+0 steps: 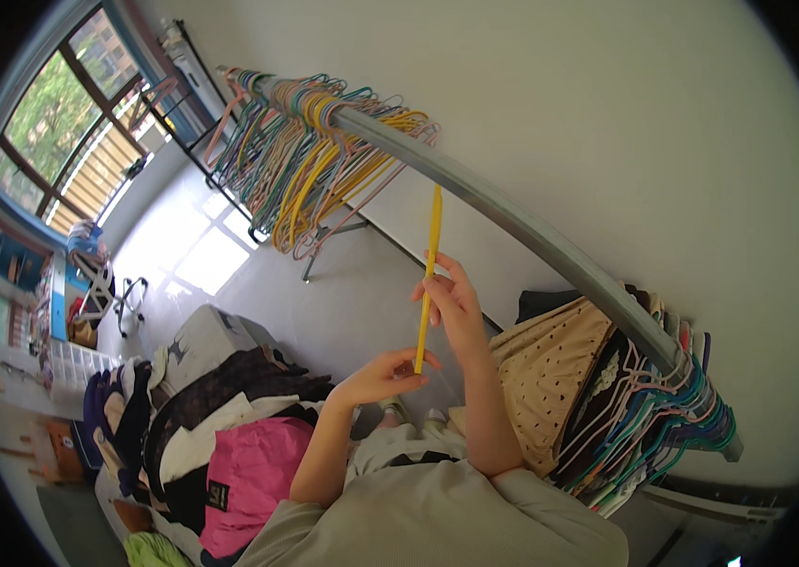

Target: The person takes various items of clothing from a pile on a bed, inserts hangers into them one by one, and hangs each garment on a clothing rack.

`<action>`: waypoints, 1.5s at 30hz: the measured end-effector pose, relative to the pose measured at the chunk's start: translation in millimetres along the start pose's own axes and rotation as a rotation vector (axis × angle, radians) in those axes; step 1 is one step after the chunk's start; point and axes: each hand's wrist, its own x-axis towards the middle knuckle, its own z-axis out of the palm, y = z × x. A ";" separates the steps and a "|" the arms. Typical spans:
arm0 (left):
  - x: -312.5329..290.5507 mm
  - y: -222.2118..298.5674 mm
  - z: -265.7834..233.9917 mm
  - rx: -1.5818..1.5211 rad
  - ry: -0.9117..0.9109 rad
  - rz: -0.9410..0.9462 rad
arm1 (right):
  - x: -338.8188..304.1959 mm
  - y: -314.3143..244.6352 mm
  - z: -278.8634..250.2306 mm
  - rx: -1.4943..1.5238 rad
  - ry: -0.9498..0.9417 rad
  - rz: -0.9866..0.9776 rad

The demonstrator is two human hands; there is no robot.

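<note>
Upright in front of me is a slim yellow piece that looks like a clothes hanger (434, 222) seen edge-on, so its outline does not show. My right hand (448, 298) has its fingers closed round the middle of it. Lower down, my left hand (380, 376) holds its bottom end between thumb and fingers. Above and to the left, a dense row of coloured hangers (324, 161) hangs from a grey metal rail (503, 217). The yellow hanger's top is beneath the rail and apart from it.
Right of me, the rail carries a beige spotted garment (550, 378) and several hangers (673, 416). Clothes lie heaped on the left, including a bright pink garment (253, 472) beside a grey box (215, 335). Farther off stand a swivel chair (125, 298) and a window (54, 104).
</note>
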 end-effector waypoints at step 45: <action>-318.2 -53.1 169.4 0.354 1.596 -0.192 | -215.7 107.5 205.1 -0.833 -1.070 -0.258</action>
